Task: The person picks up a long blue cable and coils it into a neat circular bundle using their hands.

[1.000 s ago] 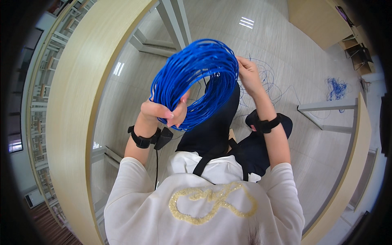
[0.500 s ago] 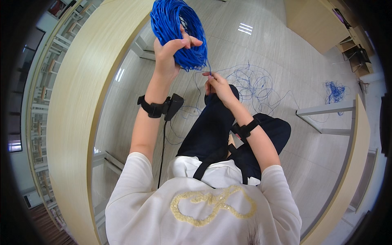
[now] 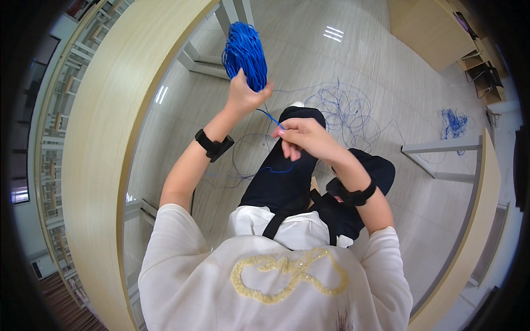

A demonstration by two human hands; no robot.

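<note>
My left hand (image 3: 247, 95) grips the lower end of a thick coil of blue cord (image 3: 245, 55), held up beside the wooden desk. From the coil a single strand (image 3: 271, 117) runs down to my right hand (image 3: 306, 137), which pinches it between thumb and forefinger over my dark trouser leg. The other fingers of that hand are curled. A thin piece of the cord trails across my thigh below the right hand. Loose loops of blue cord (image 3: 345, 107) lie spread on the tiled floor just beyond my knees.
A long pale wooden desk (image 3: 99, 165) curves along my left. On the right stand another desk edge (image 3: 479, 215) and its metal leg frame (image 3: 441, 145). A tangled blue bundle (image 3: 454, 124) lies on the floor at the far right, near a wooden cabinet (image 3: 425, 33).
The coil has turned edge-on, and my left hand now grips it at its lower end. My right hand has come nearer to me, drawing the strand down.
</note>
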